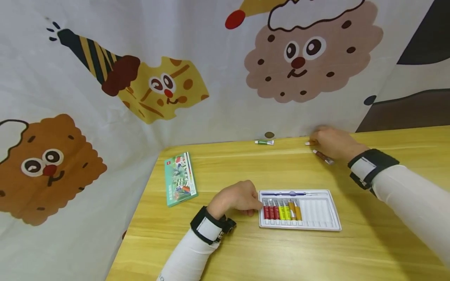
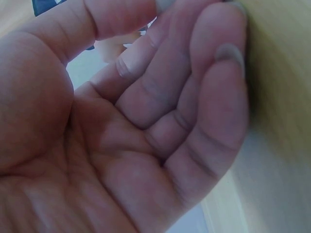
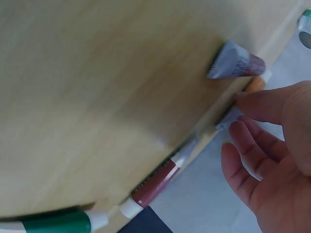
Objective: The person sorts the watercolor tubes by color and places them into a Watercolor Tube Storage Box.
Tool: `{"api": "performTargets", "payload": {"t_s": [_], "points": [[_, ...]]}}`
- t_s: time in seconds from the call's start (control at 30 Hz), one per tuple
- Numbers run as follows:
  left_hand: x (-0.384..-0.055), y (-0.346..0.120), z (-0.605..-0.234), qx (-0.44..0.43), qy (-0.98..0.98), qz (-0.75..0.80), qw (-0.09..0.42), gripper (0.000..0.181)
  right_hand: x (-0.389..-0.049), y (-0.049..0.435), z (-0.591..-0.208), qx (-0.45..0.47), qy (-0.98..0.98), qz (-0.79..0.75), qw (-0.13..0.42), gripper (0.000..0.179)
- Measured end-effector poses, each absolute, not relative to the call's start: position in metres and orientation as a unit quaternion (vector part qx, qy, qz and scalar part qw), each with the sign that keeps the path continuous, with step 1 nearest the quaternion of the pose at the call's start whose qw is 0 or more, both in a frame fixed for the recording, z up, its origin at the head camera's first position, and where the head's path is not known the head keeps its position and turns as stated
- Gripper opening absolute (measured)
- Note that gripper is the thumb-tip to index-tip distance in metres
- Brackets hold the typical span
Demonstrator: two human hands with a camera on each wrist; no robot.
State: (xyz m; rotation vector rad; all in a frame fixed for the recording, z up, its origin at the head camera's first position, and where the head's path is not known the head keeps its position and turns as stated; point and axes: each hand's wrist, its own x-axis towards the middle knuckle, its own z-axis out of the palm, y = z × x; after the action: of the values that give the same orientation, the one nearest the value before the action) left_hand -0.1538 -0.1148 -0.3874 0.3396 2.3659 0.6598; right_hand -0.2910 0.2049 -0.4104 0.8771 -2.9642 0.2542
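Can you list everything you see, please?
Table: 1, yellow, underneath
Cloth: 1, white with cartoons, behind table
Box: 1, teal, table's left
Tray: 1, white, right of box
Brush: 1, blue, in tray
Tray tubes: 7, red, yellow, ochre, tray's left
Green tubes: 2, green, far edge
Brown tubes: 2, brownish, toward far edge
Orange tube: 1, orange, far edge
Sleeves: 2, white, arms
Straps: 2, black, wrists
Left hand: 1, bare, beside tray
Right hand: 1, bare, pinching orange tube

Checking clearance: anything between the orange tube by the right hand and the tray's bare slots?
Partly: a brown tube lies between the orange tube and the tray, just beside the direct line. The brush lies along the tray's far edge, one end near that line.
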Motion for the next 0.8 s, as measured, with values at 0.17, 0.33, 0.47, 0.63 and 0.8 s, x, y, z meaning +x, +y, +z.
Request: {"api": "performTargets", "payload": {"t_s": [0.17, 0.33, 0.47, 0.63, 0.8], "points": [[-0.153, -0.113, -0.387, 0.127, 0.902, 0.253, 0.327, 0.033, -0.293, 0.207, -0.413, 0.267, -0.959, 0.098, 0.000, 0.007], [-0.154, -0.113, -0.388, 0.125, 0.900, 0.257, 0.328, 0.032, -0.292, 0.205, -0.406, 0.219, -0.966, 0.135, -0.017, 0.013], [-0.155, -0.114, -0.389, 0.124, 0.900, 0.257, 0.329, 0.032, -0.292, 0.205, -0.402, 0.142, -0.976, 0.164, -0.022, 0.014], [-0.155, -0.114, -0.390, 0.123, 0.901, 0.258, 0.327, 0.031, -0.291, 0.203, -0.402, 0.053, -0.979, 0.193, -0.038, 0.035], [-0.155, -0.113, -0.390, 0.123, 0.901, 0.257, 0.328, 0.030, -0.289, 0.200, -0.405, 0.015, -0.975, 0.215, -0.051, 0.045]]}}
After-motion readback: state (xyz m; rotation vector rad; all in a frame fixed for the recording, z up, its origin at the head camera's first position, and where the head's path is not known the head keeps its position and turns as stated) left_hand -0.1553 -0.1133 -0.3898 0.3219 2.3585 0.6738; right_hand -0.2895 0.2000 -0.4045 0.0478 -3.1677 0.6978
